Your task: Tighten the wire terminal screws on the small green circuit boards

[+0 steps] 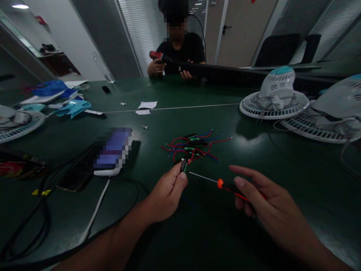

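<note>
My left hand [167,192] pinches a small green circuit board with a black part [184,165] between thumb and fingers. In my right hand [262,203] lies a screwdriver [225,185] with an orange and black handle, its index finger stretched out past the handle. The thin metal shaft points left, and its tip is close to the board; whether it touches I cannot tell. Just beyond my left hand, several similar boards [194,142] with red and blue wires lie in a loose pile on the green table [214,241].
To the left a phone [114,148] rests on a white stand, beside another dark phone [76,175] and black cables [46,210]. White fan parts [273,98] stand at the right. Across the table, a person [180,52] holds a red power drill [156,55]. Paper scraps [148,105] lie mid-table.
</note>
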The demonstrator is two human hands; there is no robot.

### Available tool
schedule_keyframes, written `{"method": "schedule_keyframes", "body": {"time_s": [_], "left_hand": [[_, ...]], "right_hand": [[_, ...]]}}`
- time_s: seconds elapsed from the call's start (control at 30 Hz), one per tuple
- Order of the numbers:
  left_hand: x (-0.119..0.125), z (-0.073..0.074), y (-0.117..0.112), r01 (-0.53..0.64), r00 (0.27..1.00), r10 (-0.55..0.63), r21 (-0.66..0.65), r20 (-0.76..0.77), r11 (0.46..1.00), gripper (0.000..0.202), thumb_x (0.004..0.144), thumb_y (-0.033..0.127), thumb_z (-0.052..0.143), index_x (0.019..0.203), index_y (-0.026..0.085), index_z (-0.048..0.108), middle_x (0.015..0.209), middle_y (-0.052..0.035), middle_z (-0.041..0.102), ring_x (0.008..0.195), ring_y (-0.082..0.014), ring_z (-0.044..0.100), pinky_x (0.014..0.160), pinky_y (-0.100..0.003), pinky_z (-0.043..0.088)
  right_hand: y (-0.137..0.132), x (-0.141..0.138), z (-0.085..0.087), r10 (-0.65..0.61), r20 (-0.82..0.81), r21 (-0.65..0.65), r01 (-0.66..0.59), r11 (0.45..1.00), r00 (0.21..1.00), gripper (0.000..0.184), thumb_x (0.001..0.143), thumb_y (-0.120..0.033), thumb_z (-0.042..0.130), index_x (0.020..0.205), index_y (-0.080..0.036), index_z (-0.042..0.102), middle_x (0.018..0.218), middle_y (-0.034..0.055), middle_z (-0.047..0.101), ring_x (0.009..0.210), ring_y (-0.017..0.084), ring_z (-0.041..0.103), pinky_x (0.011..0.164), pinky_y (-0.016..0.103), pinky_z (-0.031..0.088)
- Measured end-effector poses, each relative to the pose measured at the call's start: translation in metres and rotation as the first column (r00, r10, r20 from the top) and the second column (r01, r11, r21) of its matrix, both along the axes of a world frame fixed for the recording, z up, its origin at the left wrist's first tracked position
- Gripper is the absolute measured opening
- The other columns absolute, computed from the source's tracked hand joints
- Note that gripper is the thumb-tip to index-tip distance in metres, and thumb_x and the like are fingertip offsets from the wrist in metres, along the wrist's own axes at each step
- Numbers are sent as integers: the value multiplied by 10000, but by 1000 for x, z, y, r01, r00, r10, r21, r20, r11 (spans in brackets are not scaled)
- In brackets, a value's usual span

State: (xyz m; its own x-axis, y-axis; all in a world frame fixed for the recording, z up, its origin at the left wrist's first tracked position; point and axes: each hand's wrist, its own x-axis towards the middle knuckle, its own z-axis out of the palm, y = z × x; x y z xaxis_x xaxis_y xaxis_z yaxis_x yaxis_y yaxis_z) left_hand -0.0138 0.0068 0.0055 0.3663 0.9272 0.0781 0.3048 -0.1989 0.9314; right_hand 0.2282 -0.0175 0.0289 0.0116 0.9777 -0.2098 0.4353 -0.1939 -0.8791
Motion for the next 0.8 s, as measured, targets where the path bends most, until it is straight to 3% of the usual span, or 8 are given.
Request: {"method": "schedule_keyframes", "body": {"time_s": [0.5, 0.7, 0.8], "left_hand": [[0, 0, 0, 2, 1000, -2, -5, -8, 1000, 258, 1027, 304, 304, 898, 177, 488, 709, 43, 409, 608, -123, 382, 588, -283, 352], [-1, -2, -1, -10, 1000, 10, -17, 2, 1000, 262, 1030, 319, 303, 938, 172, 501, 707, 48, 396, 605, -124, 372, 585, -283, 346], [-2, -3, 0, -12, 1000, 12, -17, 6, 1000, 261, 1032, 321, 302, 970, 168, 504, 713, 47, 400, 606, -124, 372, 585, -281, 348]], "right_hand": [[2, -4, 6, -115, -70, 45, 119, 992, 991, 553, 724, -571, 728, 1107, -175, 681, 748, 62, 748, 603, 183, 661, 506, 275, 526], [0, -7, 4, -58, -96, -86, 50, 995, 994, 688, 900, -697, 451, 1268, -145, 634, 551, 6, 665, 452, 158, 574, 418, 265, 445], [-1, -5, 2, -43, -38, -71, 41, 997, 998, 693, 913, -686, 430, 1275, -129, 628, 516, -15, 628, 431, 154, 556, 417, 270, 440]]}}
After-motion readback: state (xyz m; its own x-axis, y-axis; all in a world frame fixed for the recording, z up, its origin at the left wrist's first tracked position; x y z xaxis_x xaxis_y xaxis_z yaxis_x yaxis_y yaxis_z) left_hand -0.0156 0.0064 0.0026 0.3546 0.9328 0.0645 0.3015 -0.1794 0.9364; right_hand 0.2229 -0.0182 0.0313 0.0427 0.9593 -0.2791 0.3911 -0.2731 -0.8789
